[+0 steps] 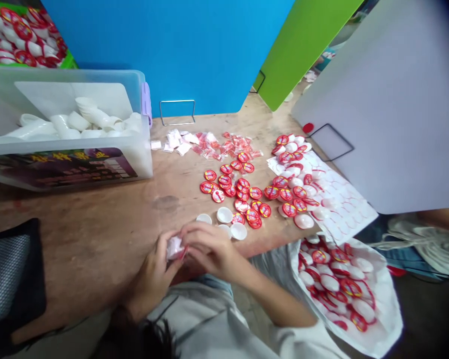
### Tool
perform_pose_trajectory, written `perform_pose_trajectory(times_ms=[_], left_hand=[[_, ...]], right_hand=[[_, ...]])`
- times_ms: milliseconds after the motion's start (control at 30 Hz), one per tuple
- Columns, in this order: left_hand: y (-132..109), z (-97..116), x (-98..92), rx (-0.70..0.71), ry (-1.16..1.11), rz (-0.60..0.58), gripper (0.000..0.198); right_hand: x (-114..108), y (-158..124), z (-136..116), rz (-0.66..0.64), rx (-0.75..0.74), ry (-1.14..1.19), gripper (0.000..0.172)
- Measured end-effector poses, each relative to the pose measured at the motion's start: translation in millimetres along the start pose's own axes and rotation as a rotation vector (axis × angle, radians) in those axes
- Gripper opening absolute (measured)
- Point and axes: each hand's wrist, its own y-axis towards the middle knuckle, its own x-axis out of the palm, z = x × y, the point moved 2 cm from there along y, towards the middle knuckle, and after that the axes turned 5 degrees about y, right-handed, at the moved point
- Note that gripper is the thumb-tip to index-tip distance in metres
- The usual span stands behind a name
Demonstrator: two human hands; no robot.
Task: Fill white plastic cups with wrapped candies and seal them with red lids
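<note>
My left hand (157, 267) is closed around a small white cup (174, 248) that looks filled with a pale packet. My right hand (211, 249) meets it from the right, fingers bent over the cup, with a bit of red at the fingertips. What those fingers pinch is mostly hidden. Just beyond the right hand stand several empty white cups (224, 215), open side up. Round red lids (224, 180) with printed faces lie scattered behind them. Farther back are red clear-wrapped packets (239, 144) and white sachets (179, 141).
A clear bin (145, 154) of stacked white cups stands at left. Capped cups (284, 182) lie on a sticker sheet (351, 204) at right. A white sack (391, 319) of capped cups hangs below. Blue (172, 50), green (307, 45) and grey (389, 109) boards stand behind.
</note>
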Motion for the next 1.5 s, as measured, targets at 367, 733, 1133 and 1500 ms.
perform_pose_trajectory(times_ms=[367,733,1133,1500], left_hand=[[-12,25,31.0,0.231,-0.118,-0.13,0.037],[-11,13,19.2,-0.112,-0.557,0.138,0.028],[-11,16,15.6,-0.263,-0.599,0.056,0.035],[-9,27,16.4,-0.314,-0.559,-0.102,0.045]], right_hand=[[8,-70,3,0.405,0.256,0.034,0.007],[-81,-109,27,0.561,0.485,-0.515,0.02],[-111,-116,102,0.359,0.565,-0.873,0.04],[-62,-54,6,0.193,0.276,-0.268,0.04]])
